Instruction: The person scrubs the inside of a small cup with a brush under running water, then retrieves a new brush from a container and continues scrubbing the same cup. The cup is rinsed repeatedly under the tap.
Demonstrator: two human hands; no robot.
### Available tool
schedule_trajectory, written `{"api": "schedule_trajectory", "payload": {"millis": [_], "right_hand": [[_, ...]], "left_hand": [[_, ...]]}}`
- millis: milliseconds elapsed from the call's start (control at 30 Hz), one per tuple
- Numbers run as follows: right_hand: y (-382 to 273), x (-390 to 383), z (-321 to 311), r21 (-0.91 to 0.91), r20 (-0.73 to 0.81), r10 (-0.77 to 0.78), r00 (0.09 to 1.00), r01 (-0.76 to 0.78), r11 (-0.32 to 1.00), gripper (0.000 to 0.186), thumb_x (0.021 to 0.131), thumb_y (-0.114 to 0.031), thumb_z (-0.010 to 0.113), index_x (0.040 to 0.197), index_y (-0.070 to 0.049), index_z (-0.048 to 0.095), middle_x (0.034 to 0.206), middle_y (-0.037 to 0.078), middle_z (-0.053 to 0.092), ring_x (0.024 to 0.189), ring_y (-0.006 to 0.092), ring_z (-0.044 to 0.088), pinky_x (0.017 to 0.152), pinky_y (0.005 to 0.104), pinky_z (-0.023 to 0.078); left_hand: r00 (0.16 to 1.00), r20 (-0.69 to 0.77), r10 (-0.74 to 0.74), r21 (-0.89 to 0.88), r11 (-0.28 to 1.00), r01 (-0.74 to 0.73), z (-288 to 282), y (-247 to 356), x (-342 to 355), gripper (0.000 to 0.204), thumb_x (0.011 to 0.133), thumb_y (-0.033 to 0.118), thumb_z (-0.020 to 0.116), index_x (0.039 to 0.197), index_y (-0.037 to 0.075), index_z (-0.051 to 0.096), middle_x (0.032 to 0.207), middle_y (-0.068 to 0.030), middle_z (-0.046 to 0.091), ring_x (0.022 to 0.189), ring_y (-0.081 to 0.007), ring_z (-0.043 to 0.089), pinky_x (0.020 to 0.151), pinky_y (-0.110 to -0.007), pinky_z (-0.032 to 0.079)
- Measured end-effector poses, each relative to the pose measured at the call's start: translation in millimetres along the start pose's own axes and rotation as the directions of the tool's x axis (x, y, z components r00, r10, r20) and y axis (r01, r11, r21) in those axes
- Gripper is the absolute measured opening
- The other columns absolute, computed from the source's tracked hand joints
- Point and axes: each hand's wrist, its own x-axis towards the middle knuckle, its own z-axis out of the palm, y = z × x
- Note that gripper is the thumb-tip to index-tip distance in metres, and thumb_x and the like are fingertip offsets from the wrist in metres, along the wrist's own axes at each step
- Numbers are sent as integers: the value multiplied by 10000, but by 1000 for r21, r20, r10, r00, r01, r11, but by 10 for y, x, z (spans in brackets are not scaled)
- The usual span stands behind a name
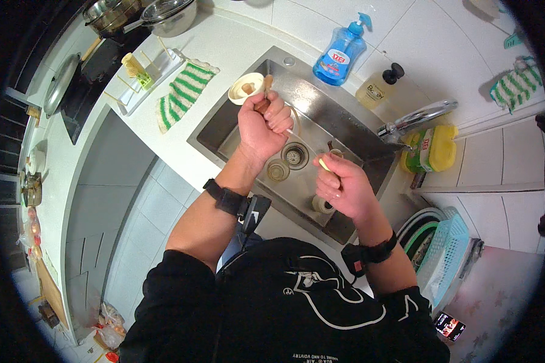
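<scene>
Head view: my left hand [263,126] clasps a brown handle-like piece [261,106], my right hand [345,184] pinches a yellowish sliver [324,164], both within the sink's [321,101] edges, probably to catch drips.

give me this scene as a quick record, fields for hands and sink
left hand: closed on brown item, kind unclear
right hand: pinching thin yellow piece
sink: metal, with drain and round clear container
behind sink: blue bottle, amber bottle
left counter: striped cloth
</scene>
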Motion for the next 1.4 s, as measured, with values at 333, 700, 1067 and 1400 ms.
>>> {"api": "schedule_trajectory", "payload": {"millis": [333, 700, 1067, 1400], "right_hand": [[-85, -44, 146, -207, -198, -42, 979, 0, 978, 191, 1019, -222, 536, 1057, -48, 606, 610, -60, 428, 475, 57, 335, 471, 235, 267], [91, 41, -77, -911, 44, -618, 785, 285, 297, 189, 955, -199, 647, 1018, -22, 655, 717, 46, 640, 586, 155, 577, 579, 294, 456], [85, 72, 47, -975, 124, -697, 706, 218, 46, 128, 949, -178, 627, 1001, -63, 651, 767, 146, 672, 666, 250, 645, 639, 350, 490], [35, 46, -26, -882, -4, -569, 822, 265, 390, 178, 957, -151, 635, 1037, 3, 673, 768, 10, 641, 693, 52, 524, 627, 238, 441]], "left_hand": [[992, 66, -105, -69, 992, 110, -16, -73, 11, 200, 941, 232, 456, 835, 70, 506, 579, 22, 293, 483, -108, 260, 472, -259, 268], [990, -82, -114, -92, 990, 107, -70, -141, -29, 191, 934, 229, 455, 829, 77, 501, 573, 11, 306, 472, -116, 270, 516, -270, 300], [989, -100, -106, -45, 994, 101, -40, -147, 4, 207, 923, 231, 466, 777, 86, 490, 581, 17, 297, 485, -112, 266, 489, -267, 275], [985, -38, -169, -42, 985, 167, 22, -185, -48, 202, 945, 236, 473, 830, 71, 490, 594, 13, 308, 487, -108, 271, 523, -251, 293]]}}
